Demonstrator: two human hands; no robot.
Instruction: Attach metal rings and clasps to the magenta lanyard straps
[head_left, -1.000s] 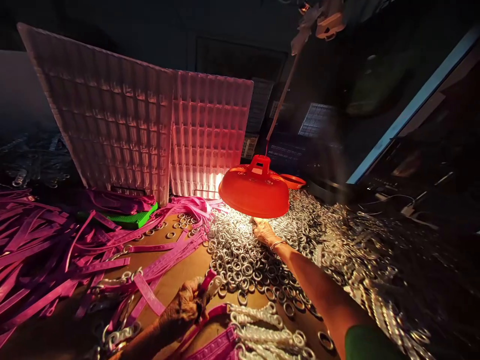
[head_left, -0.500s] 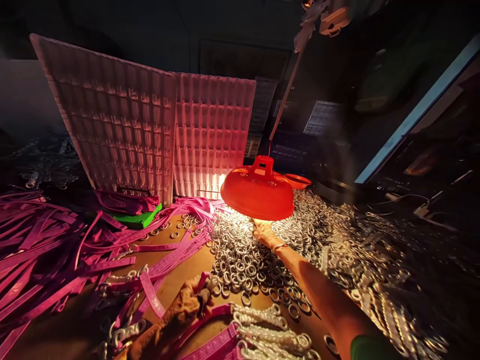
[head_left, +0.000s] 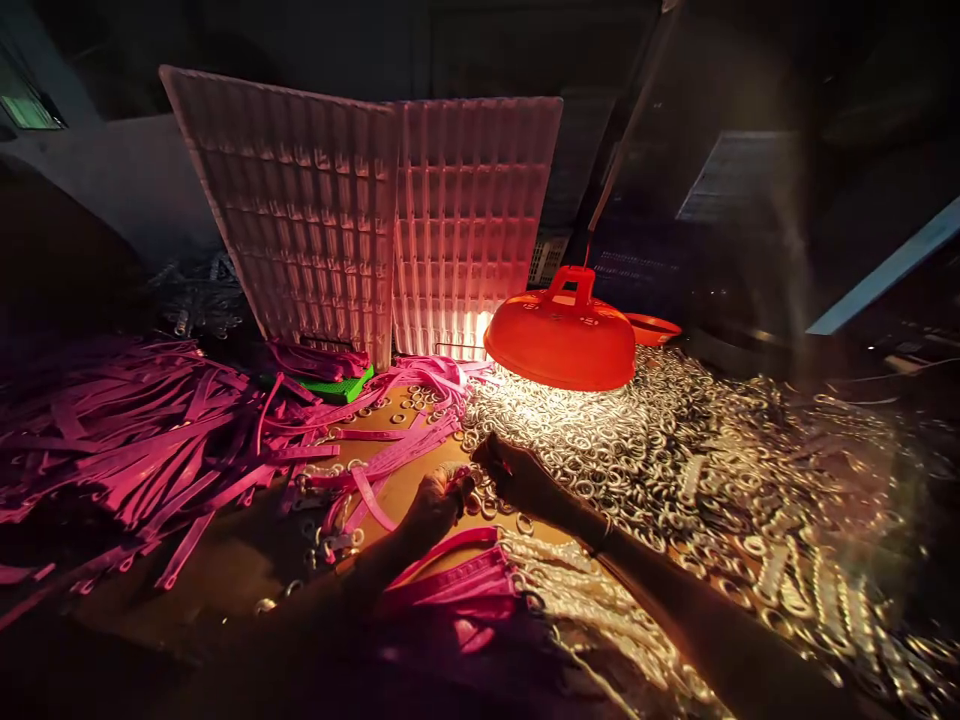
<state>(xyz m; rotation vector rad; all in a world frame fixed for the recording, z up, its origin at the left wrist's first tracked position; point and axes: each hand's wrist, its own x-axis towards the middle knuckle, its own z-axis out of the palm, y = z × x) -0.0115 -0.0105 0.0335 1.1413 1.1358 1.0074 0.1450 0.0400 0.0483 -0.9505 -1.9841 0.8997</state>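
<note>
My left hand [head_left: 433, 503] is closed around the end of a pink strap [head_left: 448, 547] over the brown tabletop. My right hand [head_left: 521, 474] has come in close to it, fingers curled at the edge of the heap of silver metal rings [head_left: 637, 450]. Both hands are in shadow, so what my right fingers hold is too dark to make out. The two hands nearly touch. A row of straps with rings fitted [head_left: 570, 590] lies just in front of me.
An orange lamp shade [head_left: 561, 338] hangs low over the rings. Two white gridded trays [head_left: 360, 220] stand upright behind. A big pile of loose pink straps [head_left: 142, 440] covers the left, with a green block [head_left: 336, 385] under some. Loose rings dot the brown table [head_left: 409, 480].
My right hand drew back from under the lamp to meet my left hand. My left hand lifted the strap end forward. The view has shifted left and down.
</note>
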